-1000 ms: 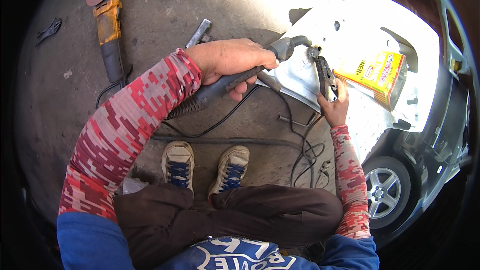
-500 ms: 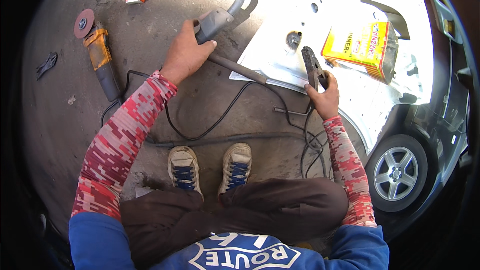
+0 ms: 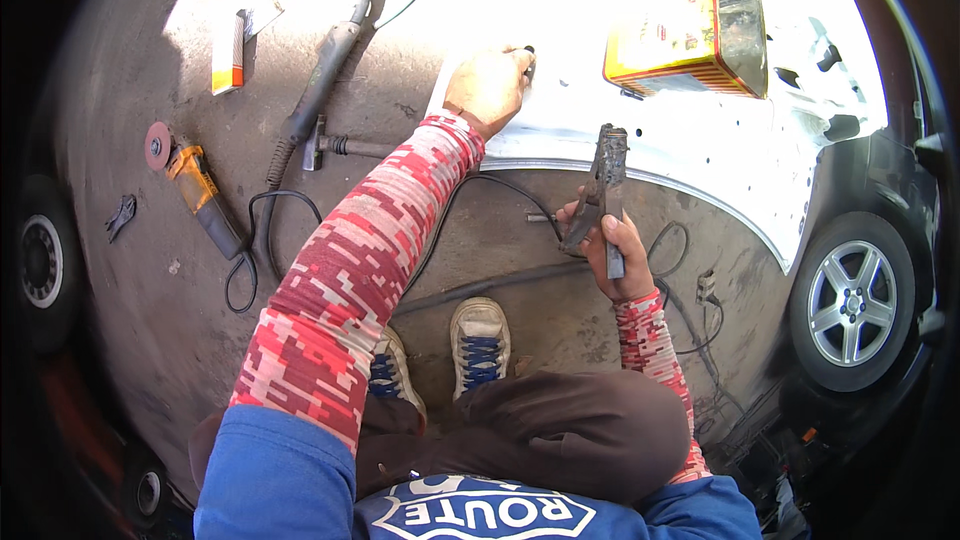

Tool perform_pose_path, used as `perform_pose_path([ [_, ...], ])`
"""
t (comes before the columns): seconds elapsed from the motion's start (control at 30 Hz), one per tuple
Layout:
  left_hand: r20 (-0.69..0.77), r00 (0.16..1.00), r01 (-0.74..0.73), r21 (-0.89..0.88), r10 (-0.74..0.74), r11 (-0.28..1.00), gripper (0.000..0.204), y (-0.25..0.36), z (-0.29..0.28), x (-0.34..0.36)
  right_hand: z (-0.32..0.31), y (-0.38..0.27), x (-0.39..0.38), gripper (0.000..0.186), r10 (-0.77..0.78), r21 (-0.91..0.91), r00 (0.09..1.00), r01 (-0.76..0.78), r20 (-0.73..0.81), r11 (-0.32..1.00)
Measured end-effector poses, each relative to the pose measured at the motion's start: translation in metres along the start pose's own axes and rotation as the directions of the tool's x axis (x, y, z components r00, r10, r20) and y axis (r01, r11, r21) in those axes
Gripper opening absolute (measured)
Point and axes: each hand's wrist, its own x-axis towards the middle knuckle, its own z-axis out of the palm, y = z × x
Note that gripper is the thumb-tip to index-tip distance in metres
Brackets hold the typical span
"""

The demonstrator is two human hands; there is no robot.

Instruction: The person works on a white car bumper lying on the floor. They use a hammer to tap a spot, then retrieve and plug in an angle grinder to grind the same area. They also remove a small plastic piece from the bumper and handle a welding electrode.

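Note:
My left hand [image 3: 488, 92] reaches over the bright white metal panel [image 3: 560, 135]. Its fingers are curled together at a small dark spot; whether they hold anything there is hidden. In my right hand [image 3: 628, 258] is a dark welding ground clamp [image 3: 610, 165], held upright near the panel's near edge, its jaws blackened and pointing away from me. A welding torch [image 3: 322, 80] lies on the floor to the left of the panel. Beside it is a hammer [image 3: 316, 145], its handle running under my left forearm.
A yellow and red rectangular can [image 3: 660, 45] lies on the panel. At the left are an angle grinder [image 3: 205, 195], a small black clip-like piece [image 3: 121, 218] and an orange-white box [image 3: 228, 60]. Cables [image 3: 490, 285] cross the floor before my shoes. A car wheel [image 3: 852, 302] stands right.
My left hand has let go of the welding torch, now on the floor, and moved right onto the panel. The right hand has drawn the clamp nearer to me. The view has shifted.

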Motion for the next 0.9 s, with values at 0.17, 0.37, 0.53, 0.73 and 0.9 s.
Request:
perform_pose_path([
  [0.17, 0.056, 0.998, -0.029, 0.212, 0.018, 0.977, 0.02, 0.019, 0.015, 0.028, -0.033, -0.025, -0.009, 0.075, 0.03, 0.149, 0.991, -0.049, 0.132, 0.988],
  [0.37, -0.015, 0.999, -0.034, -0.104, 0.032, 0.994, 0.013, 0.081, -0.042, 0.033, -0.051, -0.057, -0.029, 0.078, 0.07, 0.265, 0.967, -0.136, 0.245, 0.955],
  [0.53, 0.123, 0.957, 0.282, -0.597, -0.261, 0.751, 0.016, 0.15, -0.122, 0.003, -0.036, -0.084, -0.058, 0.095, 0.059, -0.001, 0.949, -0.062, 0.31, 0.998],
  [0.73, 0.175, 0.975, 0.219, -0.694, -0.135, 0.686, 0.016, 0.174, -0.165, -0.017, -0.004, -0.13, -0.078, 0.092, -0.041, -0.318, 0.959, 0.132, 0.279, 0.939],
  [0.9, 0.114, 0.993, 0.076, -0.738, 0.013, 0.671, 0.014, 0.168, -0.199, -0.034, 0.04, -0.16, -0.099, 0.077, -0.168, -0.595, 0.95, 0.298, 0.264, 0.747],
])
